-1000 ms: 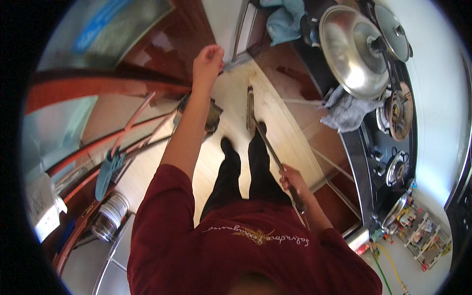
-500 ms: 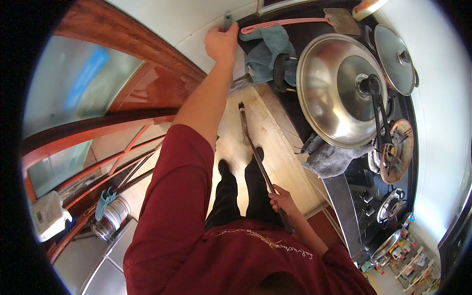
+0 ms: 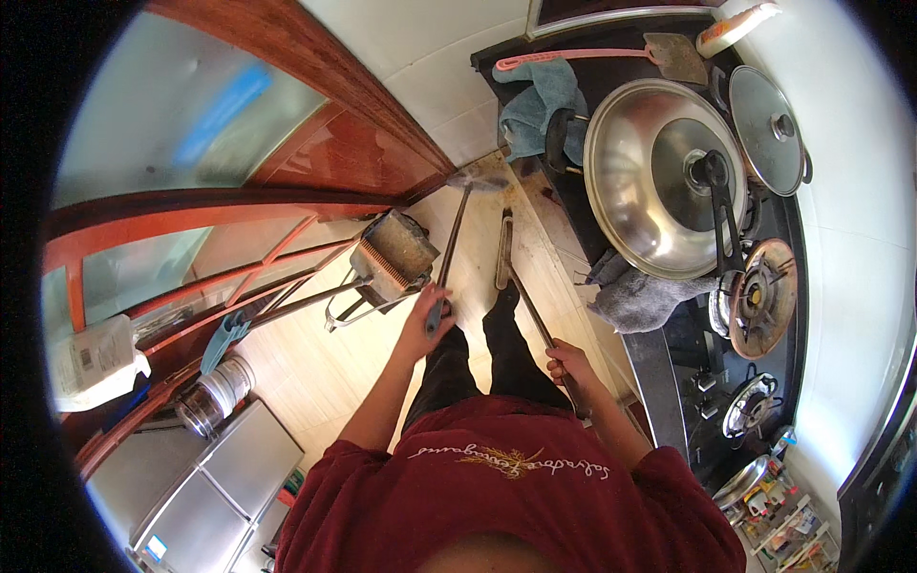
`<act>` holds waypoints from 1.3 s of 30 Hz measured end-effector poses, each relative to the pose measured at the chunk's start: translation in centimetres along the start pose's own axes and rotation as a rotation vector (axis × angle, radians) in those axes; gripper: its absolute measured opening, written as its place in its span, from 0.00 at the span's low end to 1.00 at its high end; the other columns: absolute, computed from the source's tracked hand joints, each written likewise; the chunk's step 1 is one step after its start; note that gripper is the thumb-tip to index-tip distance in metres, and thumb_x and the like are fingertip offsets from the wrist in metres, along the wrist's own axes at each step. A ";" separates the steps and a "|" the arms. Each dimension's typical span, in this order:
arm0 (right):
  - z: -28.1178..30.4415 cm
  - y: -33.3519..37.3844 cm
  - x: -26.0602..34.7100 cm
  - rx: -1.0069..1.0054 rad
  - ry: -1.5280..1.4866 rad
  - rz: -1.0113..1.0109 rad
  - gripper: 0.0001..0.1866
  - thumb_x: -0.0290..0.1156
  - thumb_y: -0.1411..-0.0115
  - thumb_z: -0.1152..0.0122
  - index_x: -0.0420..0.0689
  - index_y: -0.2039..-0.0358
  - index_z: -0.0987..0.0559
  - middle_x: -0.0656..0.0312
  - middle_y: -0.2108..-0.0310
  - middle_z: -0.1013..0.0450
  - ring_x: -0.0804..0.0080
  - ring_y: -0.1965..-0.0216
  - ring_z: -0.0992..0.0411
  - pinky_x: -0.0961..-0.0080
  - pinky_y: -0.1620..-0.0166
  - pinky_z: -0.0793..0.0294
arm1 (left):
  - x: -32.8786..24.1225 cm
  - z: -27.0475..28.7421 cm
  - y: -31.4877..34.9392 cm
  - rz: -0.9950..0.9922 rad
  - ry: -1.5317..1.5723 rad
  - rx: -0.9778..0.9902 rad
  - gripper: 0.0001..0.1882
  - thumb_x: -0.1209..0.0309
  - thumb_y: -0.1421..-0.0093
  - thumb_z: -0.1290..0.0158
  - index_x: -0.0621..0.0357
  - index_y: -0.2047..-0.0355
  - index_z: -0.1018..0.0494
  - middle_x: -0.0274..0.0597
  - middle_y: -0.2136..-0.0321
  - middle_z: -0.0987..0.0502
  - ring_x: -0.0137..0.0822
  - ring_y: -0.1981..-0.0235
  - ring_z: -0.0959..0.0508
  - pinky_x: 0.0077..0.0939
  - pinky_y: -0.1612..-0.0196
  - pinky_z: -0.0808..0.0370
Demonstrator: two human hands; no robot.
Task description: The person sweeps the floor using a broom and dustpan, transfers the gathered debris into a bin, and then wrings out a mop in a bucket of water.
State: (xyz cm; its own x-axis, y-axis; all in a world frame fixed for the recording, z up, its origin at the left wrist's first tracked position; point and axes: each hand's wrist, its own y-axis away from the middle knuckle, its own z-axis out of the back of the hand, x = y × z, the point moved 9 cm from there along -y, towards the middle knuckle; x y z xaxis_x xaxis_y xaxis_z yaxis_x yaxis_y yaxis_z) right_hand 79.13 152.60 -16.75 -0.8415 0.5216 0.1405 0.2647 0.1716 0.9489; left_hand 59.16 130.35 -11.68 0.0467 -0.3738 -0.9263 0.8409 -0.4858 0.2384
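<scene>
My left hand (image 3: 420, 328) is closed round the dark grip of a long-handled broom (image 3: 453, 235). Its greyish, blurred head rests on the floor in the corner by the wooden door frame. Lower right, my right hand (image 3: 570, 366) grips a second long pole, a floor brush (image 3: 504, 250) with a narrow, pale head standing on the floor ahead of my right foot. What that head is made of is hard to see. Left of the broom, a dark dustpan (image 3: 399, 246) with a comb-like row of teeth stands on the floor, its long handle slanting toward the door.
On my right runs a black counter and stove (image 3: 680, 358) with a large lidded wok (image 3: 659, 177), a glass-lidded pot (image 3: 767, 129), a pink-handled spatula (image 3: 573, 55) and cloths (image 3: 642, 301). A glass-paned wooden door (image 3: 201, 205) lies left, a grey cabinet (image 3: 224, 477) lower left.
My left hand has come down from the wall to in front of me with the broom. The dustpan has come into sight. The right-hand brush's head has shifted slightly right.
</scene>
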 end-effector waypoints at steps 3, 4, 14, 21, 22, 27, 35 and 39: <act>-0.7 0.0 0.2 0.091 -0.093 0.010 0.06 0.32 0.47 0.50 0.49 0.70 0.36 0.69 0.86 0.41 0.85 0.90 0.44 0.84 0.87 0.43 | 0.7 -2.0 2.9 0.209 0.026 0.199 0.30 0.83 0.55 0.49 0.50 0.50 0.41 0.50 0.55 0.37 0.39 0.56 0.29 0.26 0.61 0.29; -0.8 -0.1 0.4 0.109 -0.134 0.016 0.06 0.32 0.46 0.50 0.49 0.70 0.37 0.70 0.86 0.42 0.85 0.90 0.44 0.85 0.87 0.44 | 2.0 -3.2 3.6 0.441 0.248 0.310 0.32 0.86 0.54 0.52 0.49 0.48 0.43 0.46 0.56 0.38 0.37 0.61 0.27 0.24 0.64 0.29; -2.4 -0.5 -0.2 0.236 -0.506 -0.061 0.04 0.30 0.42 0.54 0.52 0.68 0.38 0.72 0.84 0.42 0.87 0.87 0.43 0.88 0.84 0.44 | 3.5 -4.8 5.0 0.863 1.162 0.027 0.26 0.80 0.50 0.54 0.53 0.49 0.39 0.38 0.74 0.30 0.33 0.75 0.27 0.20 0.75 0.30; -3.4 -0.5 -0.1 0.158 -0.436 -0.069 0.07 0.31 0.41 0.56 0.51 0.76 0.39 0.73 0.86 0.43 0.87 0.88 0.43 0.88 0.84 0.44 | 1.4 -3.2 9.2 0.707 0.302 0.188 0.37 0.78 0.53 0.52 0.53 0.42 0.53 0.40 0.80 0.29 0.35 0.81 0.28 0.24 0.77 0.31; -3.3 -0.8 -0.3 0.151 -0.438 -0.071 0.08 0.31 0.41 0.55 0.50 0.77 0.39 0.73 0.86 0.43 0.87 0.88 0.43 0.88 0.85 0.44 | 1.0 -1.9 10.0 0.559 0.153 0.148 0.38 0.77 0.53 0.52 0.53 0.42 0.54 0.45 0.76 0.29 0.39 0.76 0.27 0.27 0.72 0.31; -2.9 -1.8 -0.8 0.185 -0.360 -0.119 0.10 0.32 0.42 0.53 0.49 0.79 0.39 0.73 0.86 0.43 0.88 0.89 0.44 0.88 0.85 0.45 | -0.6 1.6 17.2 0.639 -0.101 0.214 0.38 0.75 0.54 0.50 0.54 0.42 0.54 0.60 0.59 0.31 0.53 0.56 0.31 0.34 0.54 0.34; -4.7 -1.8 1.1 0.117 -0.048 -0.022 0.08 0.33 0.44 0.50 0.50 0.75 0.39 0.73 0.85 0.44 0.88 0.89 0.48 0.88 0.85 0.47 | 0.4 1.3 23.9 0.726 -0.013 0.211 0.35 0.71 0.55 0.47 0.63 0.46 0.47 0.59 0.59 0.31 0.48 0.57 0.29 0.31 0.54 0.34; -5.7 -3.9 2.4 0.120 -0.058 0.008 0.07 0.32 0.44 0.50 0.51 0.75 0.38 0.73 0.85 0.43 0.89 0.89 0.48 0.88 0.86 0.48 | 1.7 2.4 26.9 0.810 0.149 0.133 0.35 0.73 0.55 0.46 0.66 0.46 0.46 0.53 0.58 0.29 0.38 0.58 0.29 0.25 0.54 0.35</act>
State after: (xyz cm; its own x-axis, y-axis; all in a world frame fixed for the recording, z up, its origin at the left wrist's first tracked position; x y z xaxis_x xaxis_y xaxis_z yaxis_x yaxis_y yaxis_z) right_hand 73.41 148.39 -18.54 -0.8113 0.5705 0.1276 0.3283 0.2639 0.9070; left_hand 80.51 114.73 -6.19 0.6883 -0.5437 -0.4803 0.4465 -0.2043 0.8712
